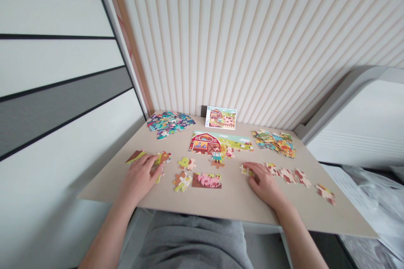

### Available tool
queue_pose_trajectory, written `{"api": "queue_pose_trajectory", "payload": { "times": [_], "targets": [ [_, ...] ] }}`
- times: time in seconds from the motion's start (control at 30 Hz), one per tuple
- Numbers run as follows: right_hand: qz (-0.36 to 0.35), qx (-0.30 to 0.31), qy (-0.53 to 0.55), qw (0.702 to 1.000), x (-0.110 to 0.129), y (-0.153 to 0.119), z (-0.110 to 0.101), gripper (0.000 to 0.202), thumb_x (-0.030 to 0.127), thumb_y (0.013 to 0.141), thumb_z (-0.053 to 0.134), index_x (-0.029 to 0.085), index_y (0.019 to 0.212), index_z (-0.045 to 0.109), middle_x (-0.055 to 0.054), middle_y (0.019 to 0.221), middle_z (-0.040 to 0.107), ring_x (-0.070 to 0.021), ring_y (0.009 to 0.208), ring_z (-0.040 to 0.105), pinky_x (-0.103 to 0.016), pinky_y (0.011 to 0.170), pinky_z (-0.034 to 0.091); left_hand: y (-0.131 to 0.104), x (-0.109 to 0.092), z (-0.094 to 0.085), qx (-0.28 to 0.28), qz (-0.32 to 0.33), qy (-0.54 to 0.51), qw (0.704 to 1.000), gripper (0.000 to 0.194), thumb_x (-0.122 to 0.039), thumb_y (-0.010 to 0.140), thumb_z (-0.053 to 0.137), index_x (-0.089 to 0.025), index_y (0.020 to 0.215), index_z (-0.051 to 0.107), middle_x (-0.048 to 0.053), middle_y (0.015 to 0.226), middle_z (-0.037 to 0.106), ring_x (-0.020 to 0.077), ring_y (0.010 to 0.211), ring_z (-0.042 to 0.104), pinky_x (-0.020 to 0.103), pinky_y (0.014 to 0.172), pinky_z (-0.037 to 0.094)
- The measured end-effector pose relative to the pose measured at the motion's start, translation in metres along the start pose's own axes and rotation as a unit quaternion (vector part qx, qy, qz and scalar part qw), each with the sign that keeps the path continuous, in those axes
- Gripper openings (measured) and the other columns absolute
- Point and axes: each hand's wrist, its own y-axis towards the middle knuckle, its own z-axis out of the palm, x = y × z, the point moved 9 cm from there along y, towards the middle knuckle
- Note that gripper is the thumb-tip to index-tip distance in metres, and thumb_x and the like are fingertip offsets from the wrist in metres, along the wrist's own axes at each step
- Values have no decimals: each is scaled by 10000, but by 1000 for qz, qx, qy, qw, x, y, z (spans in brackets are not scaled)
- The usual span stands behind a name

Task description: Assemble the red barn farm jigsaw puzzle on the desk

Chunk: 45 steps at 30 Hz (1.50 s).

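Observation:
My left hand (pixel 142 177) lies over a few jigsaw pieces at the table's left side, its fingers extended and resting on them. A brown and green jigsaw piece (pixel 164 157) shows beyond its fingertips. My right hand (pixel 262 178) rests with fingers stretched out on a pale green jigsaw piece (pixel 245 170), partly covering it. Between the hands are a joined pink pig section (pixel 207 180) and several loose pieces. Behind these lies the partly joined barn puzzle (pixel 205 143), with a farmer piece (pixel 217 156) at its lower edge.
A reference picture card (pixel 221 117) leans against the ribbed wall. A purple and teal pile of pieces (pixel 170 122) is at the back left, a yellow and blue pile (pixel 276 143) at the back right. Cow-patterned pieces (pixel 288 175) run right of my right hand.

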Motion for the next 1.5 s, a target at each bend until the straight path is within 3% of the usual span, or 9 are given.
{"api": "queue_pose_trajectory", "payload": {
  "times": [0.27,0.47,0.57,0.7,0.83,0.93,1.1,1.33,1.5],
  "targets": [
    [-48,-26,-95,994,8,-1,-6,467,126,885,472,261,1300,638,-84,1383,627,-273,1319,545,-523,1119,376,3,-12,-13,-36,13,-16,999,334,-390,981,551,-226,1258,641,111,1211,677,326,1271,572,496,1067,474],
    [-107,-28,-108,988,30,0,-8,366,145,941,489,260,1243,661,-89,1359,643,-273,1316,545,-552,1147,336,2,-43,-37,-71,103,-18,992,253,-238,971,563,-225,1196,678,88,1186,695,276,1192,621,519,1154,407],
    [-122,-28,-104,987,32,0,-7,347,136,947,490,255,1220,670,-98,1339,651,-273,1292,560,-556,1131,358,-2,-65,-41,-50,150,-29,987,281,-214,963,562,-244,1214,683,82,1218,700,269,1216,619,505,1157,412],
    [-131,-26,-97,986,37,1,-6,324,128,945,503,255,1177,688,-96,1322,655,-279,1277,566,-567,1118,381,-6,-98,-33,4,172,-44,984,360,-251,981,538,-231,1326,640,86,1318,677,273,1270,595,482,1142,439],
    [-135,-8,-64,989,67,2,-3,322,135,963,506,259,1203,682,-95,1319,650,-286,1287,554,-568,1116,404,-11,-122,-20,58,202,-67,975,420,-222,1013,472,-226,1423,566,70,1416,631,249,1335,558,482,1182,402],
    [-136,10,-16,990,103,5,5,339,144,981,500,272,1245,670,-97,1310,648,-283,1263,570,-543,1079,458,-13,-125,-14,87,202,-90,971,408,-204,1019,462,-228,1411,574,59,1416,634,236,1337,558,492,1191,395],
    [-126,35,43,990,149,15,23,325,195,1002,524,284,1287,653,-92,1314,632,-275,1252,571,-489,1053,501,-10,-120,-21,72,160,-140,975,357,-191,997,508,-240,1325,641,66,1342,674,241,1283,592,488,1156,445],
    [-107,52,46,992,157,19,40,339,231,997,571,292,1326,626,-90,1367,594,-285,1278,545,-498,1073,489,-10,-118,-31,56,130,-165,976,310,-176,989,519,-230,1261,657,87,1265,680,244,1210,609,465,1093,487],
    [-117,59,48,990,157,16,42,373,258,1005,566,293,1375,595,-96,1397,577,-298,1301,529,-519,1075,490,-25,-125,-39,57,185,-180,965,158,-156,963,544,-217,972,690,69,1061,711,230,1072,640,459,1024,500]
  ]
}}
